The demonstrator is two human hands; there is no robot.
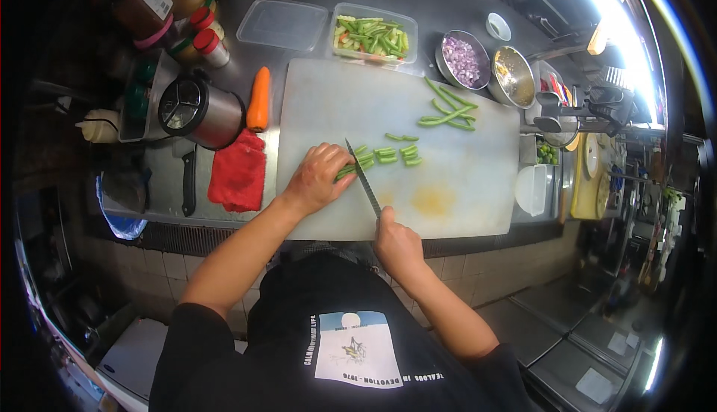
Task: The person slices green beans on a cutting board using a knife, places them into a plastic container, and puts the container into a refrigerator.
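Note:
On a white cutting board (328, 83), my left hand (321, 175) is closed over a small bunch of green beans (363, 160), fingertips curled close to the blade. My right hand (398, 242) grips the handle of a knife (366, 180), its dark, patterned blade slanting across the bunch. Just right of the blade lie short cut bean pieces (386, 155) in small groups. Farther back on the board, several whole green beans (448, 106) cross one another. A yellow-orange stain (433, 201) marks the board near its front right.
Left of the board are a carrot (258, 98), a red cloth (237, 171), a steel canister (202, 111) and a black-handled knife (189, 180). Behind it stand a clear container of cut vegetables (407, 20), an empty lid (282, 24) and a bowl of chopped onion (463, 59).

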